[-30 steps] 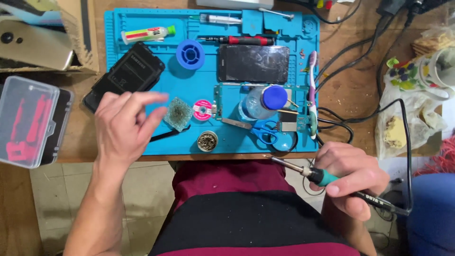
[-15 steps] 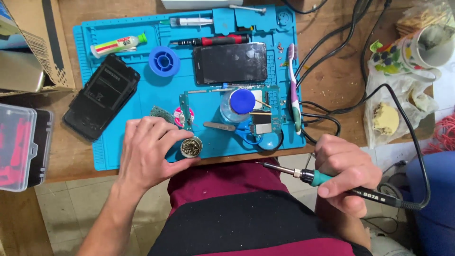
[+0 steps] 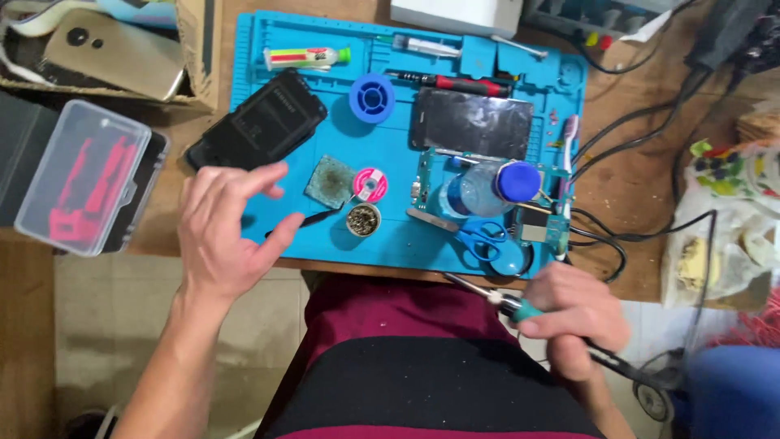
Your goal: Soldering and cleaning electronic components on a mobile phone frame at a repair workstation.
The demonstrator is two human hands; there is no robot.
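The right hand point(image 3: 578, 319) is gripping a soldering iron point(image 3: 520, 307) at lower right; the left hand point(image 3: 223, 232) is hovering open, apparently above black tweezers point(image 3: 313, 219).

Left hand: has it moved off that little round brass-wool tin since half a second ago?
Yes. The left hand has lifted off the round tin and pulled leftward, now over the blue mat's left edge.

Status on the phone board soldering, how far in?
Done: the black phone shell is opened and set aside, and the green circuit board lies bare on the blue silicone mat. In hand: the right hand grips the teal-handled soldering iron, tip off the board; the left hand hovers open beside the round brass tip cleaner. Left: no iron contact visible, phone unassembled.
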